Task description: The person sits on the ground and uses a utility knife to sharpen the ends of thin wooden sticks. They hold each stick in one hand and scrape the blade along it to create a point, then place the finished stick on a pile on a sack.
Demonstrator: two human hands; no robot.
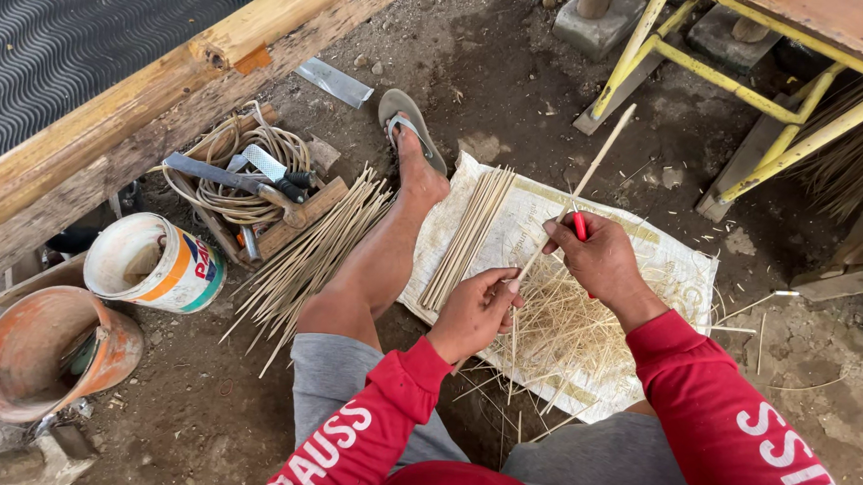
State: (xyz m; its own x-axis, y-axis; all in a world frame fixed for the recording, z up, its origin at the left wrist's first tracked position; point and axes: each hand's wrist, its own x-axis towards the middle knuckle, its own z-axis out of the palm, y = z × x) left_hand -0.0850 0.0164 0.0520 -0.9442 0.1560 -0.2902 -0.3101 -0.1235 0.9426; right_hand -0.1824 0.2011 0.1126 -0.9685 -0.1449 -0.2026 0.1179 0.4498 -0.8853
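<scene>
My left hand (474, 312) grips the near end of a thin bamboo stick (587, 178) that slants up and away to the right. My right hand (598, 256) holds a red-handled knife (579, 226) against the stick's middle. Both hands hover over a white woven sack (675, 265) spread on the dirt floor. A heap of pale shavings (562, 328) lies on the sack under my hands. A row of trimmed sticks (468, 236) rests on the sack's left part. My left leg stretches forward, its foot in a sandal (404, 118).
A loose bundle of bamboo sticks (309, 257) lies left of my leg. Beyond it are coiled rope with tools (247, 179), a white bucket (153, 263), an orange pot (40, 353) and a wooden beam (150, 89). A yellow metal frame (743, 86) stands at the upper right.
</scene>
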